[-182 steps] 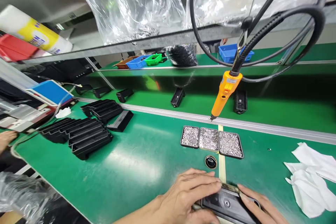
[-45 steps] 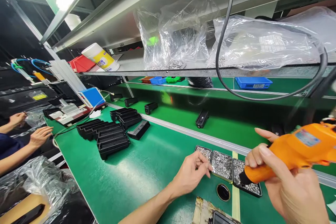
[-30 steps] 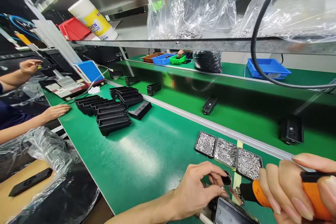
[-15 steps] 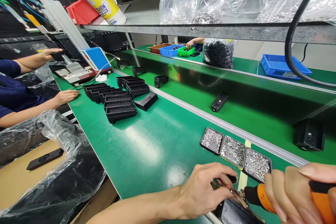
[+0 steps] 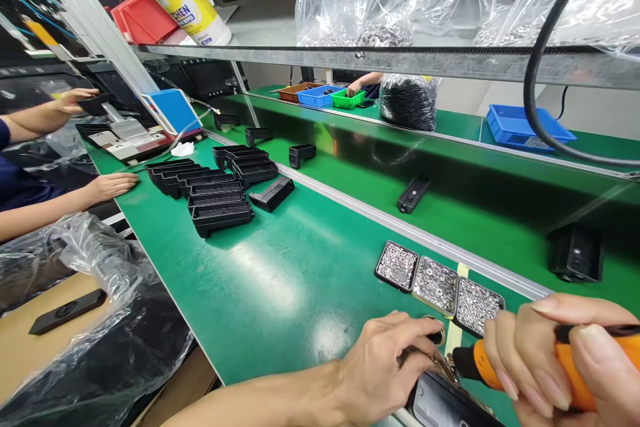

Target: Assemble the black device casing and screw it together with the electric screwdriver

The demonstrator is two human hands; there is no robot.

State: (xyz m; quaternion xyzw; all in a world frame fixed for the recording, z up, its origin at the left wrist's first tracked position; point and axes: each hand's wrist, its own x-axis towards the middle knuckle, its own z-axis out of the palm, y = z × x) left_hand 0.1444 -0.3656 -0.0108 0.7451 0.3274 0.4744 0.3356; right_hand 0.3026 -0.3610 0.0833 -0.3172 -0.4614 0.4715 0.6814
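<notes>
At the lower right, my right hand [image 5: 555,360] is wrapped round an orange and black power screwdriver [image 5: 493,363], held nearly level. Its tip meets a shiny metal strip [image 5: 446,368] on top of a black plastic housing [image 5: 443,403]. My left hand [image 5: 377,363] pinches the housing near that strip, thumb and fingers closed round its end. A dark round-ended piece [image 5: 439,335] shows by the left fingertips; the fingers hide most of it. The housing's lower end runs out of view.
Small trays of metal hardware [image 5: 435,283] stand just behind my hands. Black housings [image 5: 220,207] lie in rows on the green table [image 5: 280,320]. A co-worker's hand [image 5: 113,187] rests on the left edge. Overhead runs a metal shelf [image 5: 280,57]; a black cable [image 5: 533,73] hangs at right.
The whole view has shifted slightly, so most things appear farther left. Both hands keep their holds, and the screwdriver tip stays at the metal strip.
</notes>
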